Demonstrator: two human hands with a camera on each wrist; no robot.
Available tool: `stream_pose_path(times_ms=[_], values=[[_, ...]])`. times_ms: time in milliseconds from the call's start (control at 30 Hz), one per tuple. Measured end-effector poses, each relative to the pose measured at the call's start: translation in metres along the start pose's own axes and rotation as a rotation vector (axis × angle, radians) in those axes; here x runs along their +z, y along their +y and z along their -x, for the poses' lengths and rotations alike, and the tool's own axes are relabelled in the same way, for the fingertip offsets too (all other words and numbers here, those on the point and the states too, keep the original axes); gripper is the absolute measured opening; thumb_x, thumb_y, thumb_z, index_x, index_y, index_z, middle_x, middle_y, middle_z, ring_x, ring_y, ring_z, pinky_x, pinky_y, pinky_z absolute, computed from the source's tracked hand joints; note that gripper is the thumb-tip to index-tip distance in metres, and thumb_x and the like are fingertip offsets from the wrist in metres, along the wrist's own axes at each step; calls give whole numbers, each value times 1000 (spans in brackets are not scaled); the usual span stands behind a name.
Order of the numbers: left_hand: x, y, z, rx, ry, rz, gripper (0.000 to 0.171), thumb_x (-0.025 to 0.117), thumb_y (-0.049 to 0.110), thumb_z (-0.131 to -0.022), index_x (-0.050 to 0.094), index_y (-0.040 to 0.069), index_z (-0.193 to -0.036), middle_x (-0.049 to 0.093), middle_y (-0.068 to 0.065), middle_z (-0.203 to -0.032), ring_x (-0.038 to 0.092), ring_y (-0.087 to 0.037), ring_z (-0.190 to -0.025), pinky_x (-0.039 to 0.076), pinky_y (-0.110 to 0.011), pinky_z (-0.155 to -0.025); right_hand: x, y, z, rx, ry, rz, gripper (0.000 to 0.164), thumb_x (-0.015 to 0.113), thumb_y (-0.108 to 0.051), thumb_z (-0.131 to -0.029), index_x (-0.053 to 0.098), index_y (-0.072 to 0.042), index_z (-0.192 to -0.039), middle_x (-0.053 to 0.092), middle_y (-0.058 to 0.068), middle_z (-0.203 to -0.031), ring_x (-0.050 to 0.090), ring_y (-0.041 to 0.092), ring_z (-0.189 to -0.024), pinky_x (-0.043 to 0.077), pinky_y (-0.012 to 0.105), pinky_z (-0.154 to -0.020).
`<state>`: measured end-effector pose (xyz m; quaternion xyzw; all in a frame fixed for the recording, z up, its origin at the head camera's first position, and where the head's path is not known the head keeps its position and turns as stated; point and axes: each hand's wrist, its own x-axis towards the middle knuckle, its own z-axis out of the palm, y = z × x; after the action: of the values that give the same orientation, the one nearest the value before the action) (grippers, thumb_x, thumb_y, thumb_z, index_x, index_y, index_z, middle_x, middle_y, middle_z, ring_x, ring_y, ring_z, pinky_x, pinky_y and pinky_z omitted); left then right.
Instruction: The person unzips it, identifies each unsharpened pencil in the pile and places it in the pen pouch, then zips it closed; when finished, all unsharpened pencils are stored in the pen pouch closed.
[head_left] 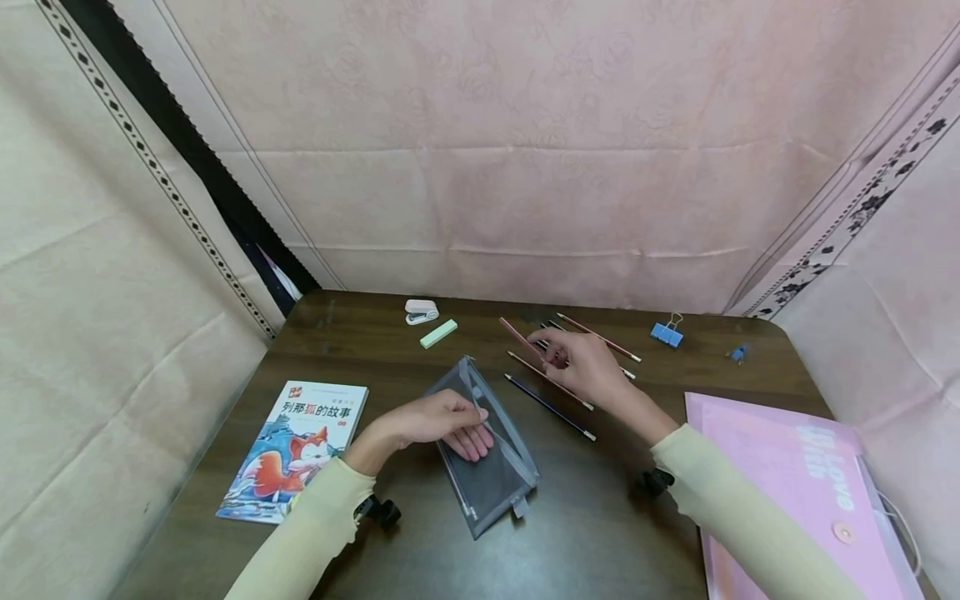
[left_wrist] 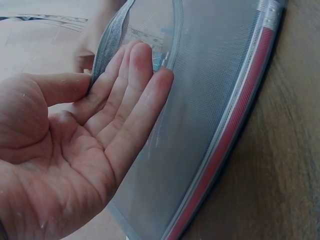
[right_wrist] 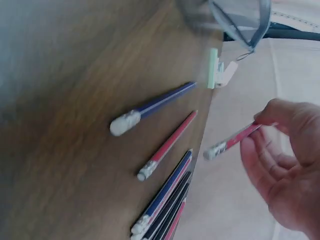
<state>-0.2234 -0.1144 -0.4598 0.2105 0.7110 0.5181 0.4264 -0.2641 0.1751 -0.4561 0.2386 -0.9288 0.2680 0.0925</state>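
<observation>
My left hand (head_left: 442,421) pinches the rim of a grey mesh zipper pouch (head_left: 491,483), thumb outside and fingers inside its opening. A red pencil (left_wrist: 227,127) with a white eraser lies along the pouch's lower edge, seemingly inside. Above the table, my right hand (head_left: 588,367) pinches another red pencil (right_wrist: 240,136) between thumb and fingers, its white eraser end pointing away from the palm. Below that hand, a dark blue pencil (head_left: 551,407) and a red pencil (right_wrist: 170,142) lie apart. Several more pencils (right_wrist: 165,205), blue, black and red, lie close together.
Behind the pouch are a white stapler (head_left: 422,312) and a pale green eraser-like bar (head_left: 438,334). A picture book (head_left: 300,450) lies left, a pink folder (head_left: 787,483) right. A blue binder clip (head_left: 667,333) and small blue object (head_left: 738,353) sit at the back right.
</observation>
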Motion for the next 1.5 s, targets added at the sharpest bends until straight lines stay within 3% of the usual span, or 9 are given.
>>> stream_pose_path(times_ms=[200,433,567,900,1233,1500], values=[[0,2,1,-5,4,3,40,46,30,-102,69,-3,-103,73,-19,-97,73,-29,-87,60,-43,-82,-3,-20,5,3,-5,-286,51,71,-11,-83,56,-38,-124,65,-9,-84,64,6,-73,54,26,-59],[2,1,1,-1,13,14,41,46,30,-102,69,-3,-102,73,-20,-96,73,-29,-86,60,-43,-81,9,-34,16,104,-80,-858,59,67,3,-84,48,-21,-135,63,23,-89,64,33,-69,57,52,-58],[2,-1,1,0,13,12,40,46,30,-102,69,-2,-102,73,-19,-96,73,-28,-86,60,-43,-81,21,-41,23,157,-124,-991,64,66,5,-85,43,-21,-139,60,28,-92,65,32,-70,57,54,-57],[3,0,2,9,16,6,41,45,30,-102,70,-2,-102,73,-18,-95,73,-28,-86,60,-41,-80,43,-54,35,257,-197,-1007,63,65,2,-85,41,-24,-137,62,22,-93,67,30,-72,59,50,-60],[2,2,2,7,30,11,39,46,29,-102,70,-2,-103,73,-20,-96,73,-30,-87,60,-42,-81,50,-61,38,303,-288,-903,64,63,4,-84,43,-27,-136,66,20,-90,67,25,-67,60,46,-57],[3,4,1,17,16,-1,39,46,30,-102,70,0,-103,74,-18,-96,73,-30,-87,60,-41,-80,41,-73,36,284,-331,-768,62,59,7,-85,44,-19,-138,67,21,-89,66,37,-67,59,48,-56]])
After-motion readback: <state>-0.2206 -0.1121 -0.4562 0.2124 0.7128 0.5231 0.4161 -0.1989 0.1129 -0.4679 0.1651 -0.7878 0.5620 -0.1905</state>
